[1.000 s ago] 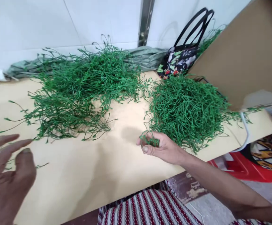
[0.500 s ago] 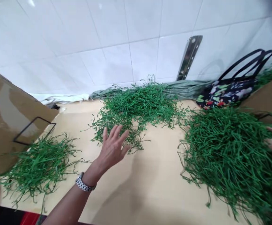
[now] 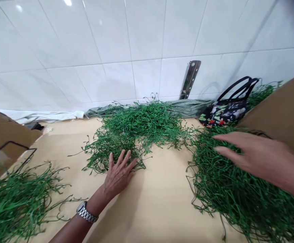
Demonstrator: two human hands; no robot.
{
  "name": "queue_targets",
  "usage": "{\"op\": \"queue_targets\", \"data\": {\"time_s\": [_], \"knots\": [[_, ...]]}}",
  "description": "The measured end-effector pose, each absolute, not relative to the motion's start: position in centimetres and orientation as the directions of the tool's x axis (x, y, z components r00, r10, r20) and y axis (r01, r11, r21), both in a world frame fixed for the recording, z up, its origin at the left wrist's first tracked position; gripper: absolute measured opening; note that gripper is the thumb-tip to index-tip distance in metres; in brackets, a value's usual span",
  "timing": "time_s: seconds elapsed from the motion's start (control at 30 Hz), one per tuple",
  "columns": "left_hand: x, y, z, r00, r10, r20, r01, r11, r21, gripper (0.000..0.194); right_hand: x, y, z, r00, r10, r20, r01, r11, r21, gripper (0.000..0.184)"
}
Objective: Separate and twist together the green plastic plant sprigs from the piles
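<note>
My left hand (image 3: pixel 119 171), with a metal watch (image 3: pixel 86 212) on the wrist, lies flat and open on the front edge of the middle pile of green stems (image 3: pixel 137 128). My right hand (image 3: pixel 253 155) hovers open, fingers stretched to the left, over the big right pile of green stems (image 3: pixel 228 189). It holds nothing. A third, looser pile of green stems (image 3: pixel 15 202) lies at the near left. All three piles rest on a pale yellow table top (image 3: pixel 162 202).
A floral bag with black handles (image 3: pixel 225 111) stands at the back right beside a brown cardboard sheet (image 3: pixel 284 108). Another cardboard box (image 3: pixel 2 135) with a black wire frame sits at the left. Grey-green cloth (image 3: pixel 187 108) lines the white tiled wall.
The view swung left, then lifted. My left hand reached forward and came down flat on the middle pile. My right hand let go of its few stems and moved over the right pile.
</note>
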State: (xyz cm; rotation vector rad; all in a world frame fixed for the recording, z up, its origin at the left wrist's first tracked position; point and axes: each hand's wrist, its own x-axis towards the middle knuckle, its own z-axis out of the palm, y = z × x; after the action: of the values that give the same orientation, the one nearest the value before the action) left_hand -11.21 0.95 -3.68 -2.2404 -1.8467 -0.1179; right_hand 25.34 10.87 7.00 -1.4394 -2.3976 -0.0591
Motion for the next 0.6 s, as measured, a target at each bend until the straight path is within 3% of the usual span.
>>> {"op": "queue_targets", "data": {"time_s": [0.1, 0.17, 0.23, 0.33, 0.43, 0.6], "knots": [[-10.9, 1.1, -3.7, 0.24, 0.954, 0.179, 0.97, -0.227, -0.088, 0.038, 17.9, 13.3, 7.5, -0.592, 0.783, 0.19, 0.803, 0.594, 0.05, 0.034], [-10.5, 0.9, -3.7, 0.284, 0.945, 0.16, 0.959, -0.279, -0.049, 0.039, 13.1, 14.3, 7.9, -0.673, 0.711, 0.204, 0.732, 0.68, 0.044, 0.031], [-9.9, 0.7, -3.6, 0.315, 0.937, 0.148, 0.949, -0.316, -0.02, 0.041, 8.5, 14.7, 8.0, -0.77, 0.6, 0.216, 0.608, 0.793, -0.034, 0.028], [-9.3, 0.5, -3.6, 0.318, 0.937, 0.141, 0.946, -0.323, 0.009, 0.04, 2.2, 14.7, 6.7, -0.848, 0.504, 0.165, 0.452, 0.85, -0.272, 0.025], [-9.1, 0.1, -3.9, 0.318, 0.935, 0.156, 0.946, -0.324, 0.016, 0.038, -2.5, 14.8, 4.2, -0.856, 0.507, 0.1, 0.415, 0.79, -0.451, 0.029], [-9.4, -1.4, -4.8, 0.297, 0.928, 0.226, 0.952, -0.306, 0.007, 0.038, -3.9, 16.0, 3.2, -0.802, 0.588, 0.107, 0.431, 0.693, -0.578, 0.019]]}}
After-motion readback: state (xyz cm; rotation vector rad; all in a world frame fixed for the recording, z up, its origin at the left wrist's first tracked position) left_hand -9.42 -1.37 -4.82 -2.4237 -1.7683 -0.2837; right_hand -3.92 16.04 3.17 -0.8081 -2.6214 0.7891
